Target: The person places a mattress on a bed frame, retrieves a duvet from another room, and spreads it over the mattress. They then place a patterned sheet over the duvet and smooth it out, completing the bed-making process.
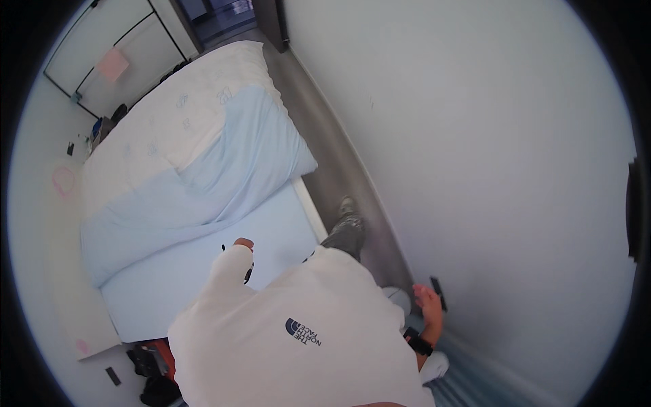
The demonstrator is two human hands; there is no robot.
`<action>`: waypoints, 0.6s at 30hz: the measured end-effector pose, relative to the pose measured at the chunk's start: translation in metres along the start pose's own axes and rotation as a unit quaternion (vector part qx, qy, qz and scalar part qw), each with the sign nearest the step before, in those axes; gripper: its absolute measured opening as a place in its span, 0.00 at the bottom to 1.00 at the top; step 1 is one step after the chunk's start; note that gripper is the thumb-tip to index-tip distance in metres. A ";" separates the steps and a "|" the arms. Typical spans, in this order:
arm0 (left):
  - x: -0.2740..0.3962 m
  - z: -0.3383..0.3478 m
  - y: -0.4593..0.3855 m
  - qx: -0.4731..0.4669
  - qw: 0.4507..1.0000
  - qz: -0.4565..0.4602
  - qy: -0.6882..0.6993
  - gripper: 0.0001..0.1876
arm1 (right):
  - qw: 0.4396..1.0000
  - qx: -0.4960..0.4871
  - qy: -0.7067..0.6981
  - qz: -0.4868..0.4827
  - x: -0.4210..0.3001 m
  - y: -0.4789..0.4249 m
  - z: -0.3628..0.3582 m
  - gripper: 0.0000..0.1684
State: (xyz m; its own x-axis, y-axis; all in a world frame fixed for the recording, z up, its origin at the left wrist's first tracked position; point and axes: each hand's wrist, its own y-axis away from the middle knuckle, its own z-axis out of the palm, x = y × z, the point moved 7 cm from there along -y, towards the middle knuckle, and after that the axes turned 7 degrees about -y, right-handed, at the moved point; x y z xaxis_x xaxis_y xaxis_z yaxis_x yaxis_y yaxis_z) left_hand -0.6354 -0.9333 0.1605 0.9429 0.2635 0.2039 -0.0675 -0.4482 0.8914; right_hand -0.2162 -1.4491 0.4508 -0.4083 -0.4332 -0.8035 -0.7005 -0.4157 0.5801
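My left hand (pixel 244 243) hangs over the light blue fitted sheet (pixel 285 219) of a bed. Only a small part of it shows past the white sleeve, and its fingers are hidden. Across the far part of the bed spreads a duvet (pixel 173 137), white with faint blue drawings and a light blue side folded into view. My right hand (pixel 426 300) is low by the wall, with slightly bent fingers apart and nothing visible in them. Its wrist wears a black band (pixel 418 342). Just beyond the fingers is a dark wall plate (pixel 438 294).
A narrow grey floor strip (pixel 315 122) runs between the bed and the pale wall (pixel 468 152) to a dark door (pixel 270 23). My shoe (pixel 347 205) is on it. A white round object (pixel 397 300) stands near my right hand. Dark items (pixel 158 390) lie lower left.
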 end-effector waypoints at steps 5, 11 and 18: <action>0.064 -0.008 -0.127 0.012 0.974 0.169 -0.152 0.09 | 0.991 -0.093 0.091 0.034 -0.099 -0.159 0.062 0.20; 0.171 0.009 -0.045 -0.021 0.949 0.010 0.316 0.09 | 0.914 -0.261 0.299 -0.084 -0.255 -0.366 0.211 0.21; 0.155 0.038 0.008 0.097 0.849 -0.014 0.519 0.13 | 0.804 -0.405 0.375 -0.221 -0.335 -0.512 0.427 0.18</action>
State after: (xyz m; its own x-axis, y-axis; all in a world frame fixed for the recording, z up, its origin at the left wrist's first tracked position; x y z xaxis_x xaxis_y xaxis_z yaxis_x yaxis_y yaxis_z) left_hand -0.4773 -0.9287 0.1840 0.1398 0.8422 0.5207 0.1002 -0.5352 0.8388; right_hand 0.0292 -0.7501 0.3658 0.4571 -0.3341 -0.8243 0.0551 -0.9144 0.4011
